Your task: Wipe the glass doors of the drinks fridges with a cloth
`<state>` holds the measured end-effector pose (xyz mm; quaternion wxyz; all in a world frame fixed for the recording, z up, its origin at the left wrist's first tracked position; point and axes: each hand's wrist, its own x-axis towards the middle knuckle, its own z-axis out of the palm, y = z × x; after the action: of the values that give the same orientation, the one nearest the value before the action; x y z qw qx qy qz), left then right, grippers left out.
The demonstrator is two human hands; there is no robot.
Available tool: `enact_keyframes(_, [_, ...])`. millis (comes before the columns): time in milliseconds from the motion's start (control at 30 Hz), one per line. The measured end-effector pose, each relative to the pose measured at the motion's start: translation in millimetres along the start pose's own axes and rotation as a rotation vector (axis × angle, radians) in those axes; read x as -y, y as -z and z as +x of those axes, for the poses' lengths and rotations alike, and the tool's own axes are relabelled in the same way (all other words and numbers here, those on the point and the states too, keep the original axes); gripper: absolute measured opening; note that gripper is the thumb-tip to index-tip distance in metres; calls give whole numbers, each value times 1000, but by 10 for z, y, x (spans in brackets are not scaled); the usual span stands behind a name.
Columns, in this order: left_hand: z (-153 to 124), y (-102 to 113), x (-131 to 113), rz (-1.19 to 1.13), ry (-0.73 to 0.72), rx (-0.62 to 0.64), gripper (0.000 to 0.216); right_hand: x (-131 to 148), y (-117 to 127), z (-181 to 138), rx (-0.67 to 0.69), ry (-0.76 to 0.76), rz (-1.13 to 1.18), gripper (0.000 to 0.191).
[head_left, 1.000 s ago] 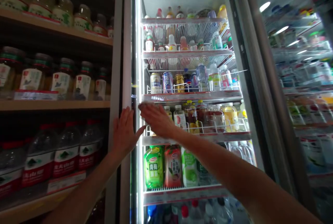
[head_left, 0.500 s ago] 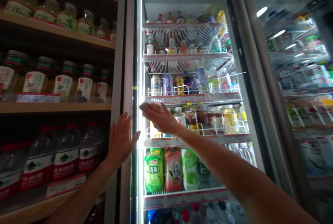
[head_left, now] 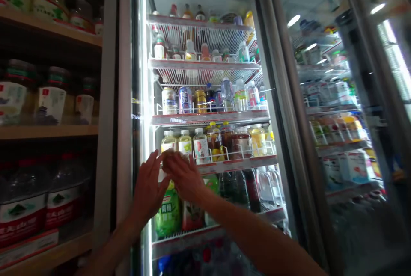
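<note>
My left hand (head_left: 150, 184) is raised at the left side of the fridge's glass door (head_left: 205, 207), fingers stretched up and thumb apart, holding nothing. My right hand (head_left: 186, 177) reaches across from the right, close beside it, its fingers laid over a small brownish, crumpled cloth-like thing (head_left: 168, 156). Blur hides exactly what it is. Whether either hand touches the glass is hard to tell. Behind the hands, a green drink bottle (head_left: 168, 214) and a red drink bottle (head_left: 192, 216) are partly covered, under a row of juice bottles (head_left: 201, 147).
Lit wire shelves (head_left: 224, 117) inside the fridge hold cans and bottles. To the left, wooden shelves (head_left: 48, 132) carry jars and large red-labelled bottles (head_left: 62, 203). A metal door frame (head_left: 289, 117) and further glass-door fridges (head_left: 337, 139) stand on the right.
My right hand has moved down and closer to my left hand. The left hand now overlaps the lit fridge edge. The view has turned to the right.
</note>
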<state>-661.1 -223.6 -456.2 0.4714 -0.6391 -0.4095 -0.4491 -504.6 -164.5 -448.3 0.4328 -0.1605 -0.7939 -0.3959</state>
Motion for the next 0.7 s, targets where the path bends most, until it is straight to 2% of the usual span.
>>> enact_keyframes(100, [-266, -154, -229, -64, -90, 29, 62, 149, -89, -221, 44, 149, 13, 45])
enact_keyframes(233, [-471, -353, -469, -147, -13, -37, 62, 199, -181, -325, -13, -44, -16, 46])
enact_keyframes(300, [-450, -435, -529, -203, 39, -78, 60, 189, -182, -395, -35, -108, -7, 47])
enact_keyframes(433, [-185, -532, -571, -151, 109, -120, 60, 182, -74, -791, 5, -44, 70, 44])
enact_keyframes(500, [-37, -565, -591, -66, 73, -120, 63, 187, 18, -1046, 29, -105, 89, 47])
enact_keyframes(567, [-3, -604, -634, 17, 40, -126, 62, 187, 116, -1271, 17, -204, 91, 50])
enact_keyframes(633, [-148, -636, -694, 71, -41, -120, 58, 168, 206, -1449, -23, -258, 76, 48])
enact_keyframes(700, [-417, -636, -729, 57, -265, -62, 51, 118, 283, -1590, -44, -277, 39, 47])
